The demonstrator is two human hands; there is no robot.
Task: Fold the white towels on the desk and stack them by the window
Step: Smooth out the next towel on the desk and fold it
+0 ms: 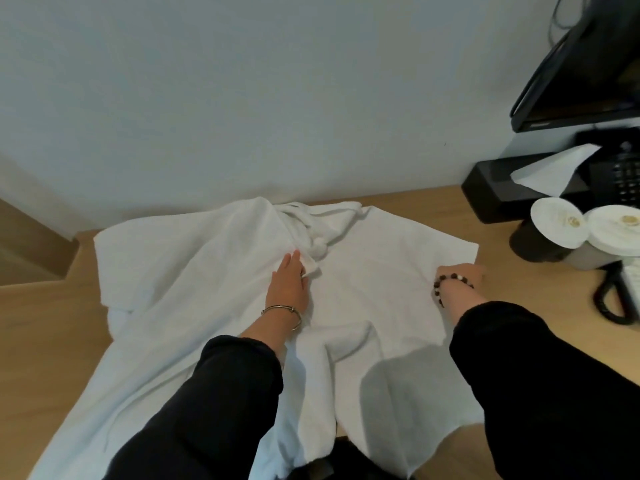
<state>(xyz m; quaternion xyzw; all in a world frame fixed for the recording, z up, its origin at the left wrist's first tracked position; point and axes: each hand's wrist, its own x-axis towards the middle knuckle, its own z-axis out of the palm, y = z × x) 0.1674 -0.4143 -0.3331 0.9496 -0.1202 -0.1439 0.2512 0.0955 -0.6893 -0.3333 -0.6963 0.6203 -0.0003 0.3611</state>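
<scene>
- White towels [214,278] lie spread and rumpled over the wooden desk [52,327]. They reach from the wall to the near edge and hang over it.
- One bunched, twisted part sits at the back, near the middle of the white towels.
- The left hand [287,285] rests on the cloth near the middle, fingers stretched out toward the wall. A small fold stands up by its thumb side; whether the thumb pinches it I cannot tell.
- The right hand [462,273] is at the towels' right edge, near the far corner, fingers curled down around the hem and gripping it.
- A metal bangle [282,310] circles the left wrist and a bead bracelet [446,284] the right; both sleeves are dark.
- On the right of the desk stand a black tissue box [491,183], two lidded cups [559,225], a telephone [627,178] and a dark screen [585,71].
</scene>
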